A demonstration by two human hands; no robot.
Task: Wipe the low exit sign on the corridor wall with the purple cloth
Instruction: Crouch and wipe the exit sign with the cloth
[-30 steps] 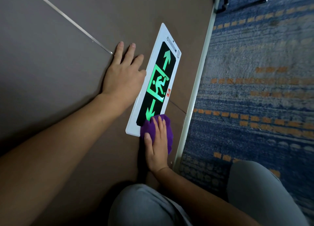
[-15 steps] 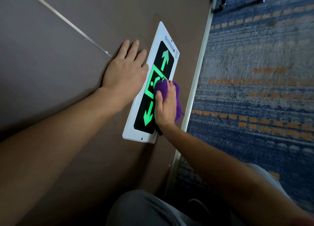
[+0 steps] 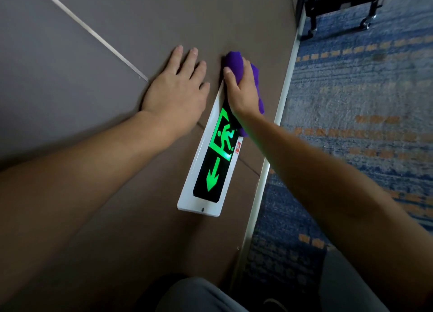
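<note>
The exit sign (image 3: 212,171) is a white-framed black panel on the brown wall, with a lit green running figure and a green arrow. My right hand (image 3: 241,91) presses the purple cloth (image 3: 235,62) flat onto the sign's far end, covering the second arrow. The cloth bulges out past my fingertips and along the side of my palm. My left hand (image 3: 175,88) lies flat on the wall just beside the sign's far half, fingers spread, holding nothing.
A pale skirting strip (image 3: 274,147) runs where the wall (image 3: 117,18) meets the blue and orange patterned carpet (image 3: 363,124). A black wheeled frame (image 3: 339,4) stands on the carpet at the far end. My grey-trousered knees (image 3: 199,295) are at the bottom edge.
My right hand has slid the cloth along the sign from its near end, past the running figure, to its far end. The left hand has stayed flat on the wall.
</note>
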